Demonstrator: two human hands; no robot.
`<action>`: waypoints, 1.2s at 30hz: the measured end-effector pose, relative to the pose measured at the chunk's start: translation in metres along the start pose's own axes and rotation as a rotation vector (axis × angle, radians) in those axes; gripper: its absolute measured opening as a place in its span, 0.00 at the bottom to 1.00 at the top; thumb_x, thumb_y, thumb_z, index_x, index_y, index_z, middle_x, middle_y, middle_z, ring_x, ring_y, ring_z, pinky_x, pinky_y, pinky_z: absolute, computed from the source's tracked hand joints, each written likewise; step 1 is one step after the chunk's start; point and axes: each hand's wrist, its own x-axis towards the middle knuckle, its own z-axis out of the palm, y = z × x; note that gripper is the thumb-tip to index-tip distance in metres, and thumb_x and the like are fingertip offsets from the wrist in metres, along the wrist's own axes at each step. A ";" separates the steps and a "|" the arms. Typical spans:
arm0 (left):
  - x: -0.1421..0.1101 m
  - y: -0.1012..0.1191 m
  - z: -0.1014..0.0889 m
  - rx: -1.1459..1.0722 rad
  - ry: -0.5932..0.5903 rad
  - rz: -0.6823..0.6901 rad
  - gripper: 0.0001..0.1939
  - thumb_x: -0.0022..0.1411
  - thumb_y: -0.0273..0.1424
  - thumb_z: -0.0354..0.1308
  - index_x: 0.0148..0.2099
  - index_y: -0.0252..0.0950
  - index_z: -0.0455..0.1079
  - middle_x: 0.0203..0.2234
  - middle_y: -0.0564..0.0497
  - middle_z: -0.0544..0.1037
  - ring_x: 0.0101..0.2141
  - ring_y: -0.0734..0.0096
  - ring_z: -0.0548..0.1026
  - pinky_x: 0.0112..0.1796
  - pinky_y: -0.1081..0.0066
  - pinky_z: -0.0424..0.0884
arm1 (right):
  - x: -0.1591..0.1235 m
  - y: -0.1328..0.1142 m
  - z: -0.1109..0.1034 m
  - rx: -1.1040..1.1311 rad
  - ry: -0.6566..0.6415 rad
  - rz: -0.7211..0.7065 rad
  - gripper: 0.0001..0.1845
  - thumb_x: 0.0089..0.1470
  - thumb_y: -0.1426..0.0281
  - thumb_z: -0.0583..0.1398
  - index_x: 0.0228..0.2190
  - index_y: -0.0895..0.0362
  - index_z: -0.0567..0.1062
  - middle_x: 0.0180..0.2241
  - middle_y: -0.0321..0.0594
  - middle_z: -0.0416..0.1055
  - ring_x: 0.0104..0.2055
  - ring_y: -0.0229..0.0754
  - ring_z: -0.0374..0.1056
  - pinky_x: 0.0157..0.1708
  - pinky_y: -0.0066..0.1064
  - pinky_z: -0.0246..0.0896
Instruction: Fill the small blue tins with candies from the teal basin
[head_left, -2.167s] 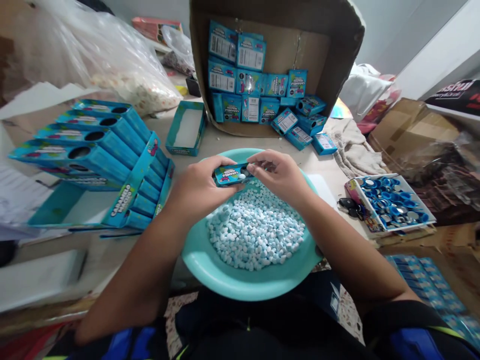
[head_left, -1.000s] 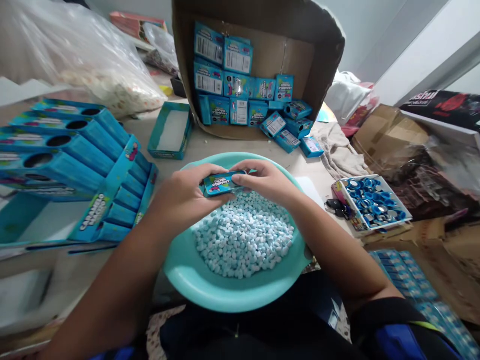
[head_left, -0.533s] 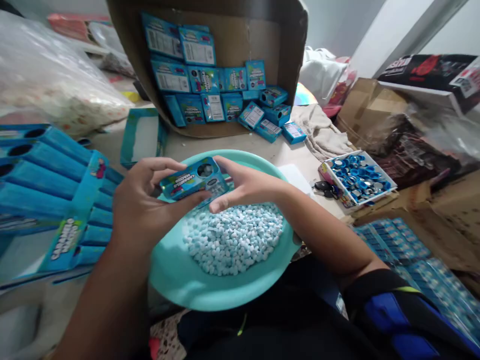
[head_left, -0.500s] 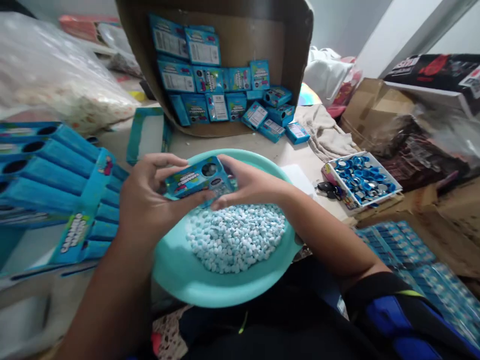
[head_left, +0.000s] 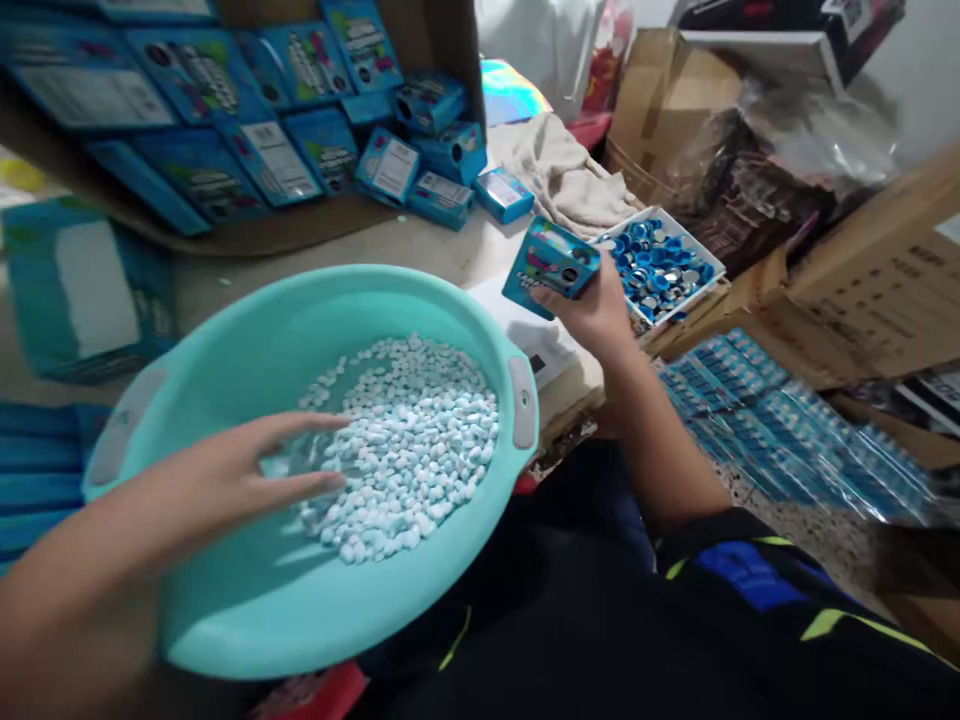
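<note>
My left hand [head_left: 247, 480] is low inside the turquoise basin [head_left: 262, 295]. Its thumb and fingers lie on either side of a clear plastic cup [head_left: 307, 455], which is blurred and hard to make out against the candies. Small pale blue and white candies [head_left: 420, 430] are heaped in the basin, mostly towards its right side. Right of the rim, my right hand [head_left: 596, 310] is closed on a small blue candy box [head_left: 551, 262], held tilted above the table. Close beyond that hand is a white tray of blue round caps [head_left: 660, 265].
A big cardboard carton [head_left: 300, 232] with several blue boxes lies at the back left. Loose blue boxes [head_left: 442, 195] and a beige cloth [head_left: 562, 170] are beside it. Wrapped blue packs [head_left: 780, 420] lie lower right; brown cartons [head_left: 877, 270] stand above them.
My left hand has let go of the candy box and gone down into the basin. My right hand has carried the box to the right, towards the caps. The view has turned right.
</note>
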 end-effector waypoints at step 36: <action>-0.009 0.095 0.004 0.310 -0.012 -0.054 0.08 0.56 0.32 0.56 0.38 0.40 0.74 0.28 0.53 0.81 0.30 0.64 0.77 0.34 0.69 0.68 | -0.077 0.029 -0.026 0.287 0.200 0.128 0.07 0.62 0.64 0.63 0.39 0.51 0.81 0.51 0.46 0.76 0.56 0.49 0.74 0.54 0.47 0.76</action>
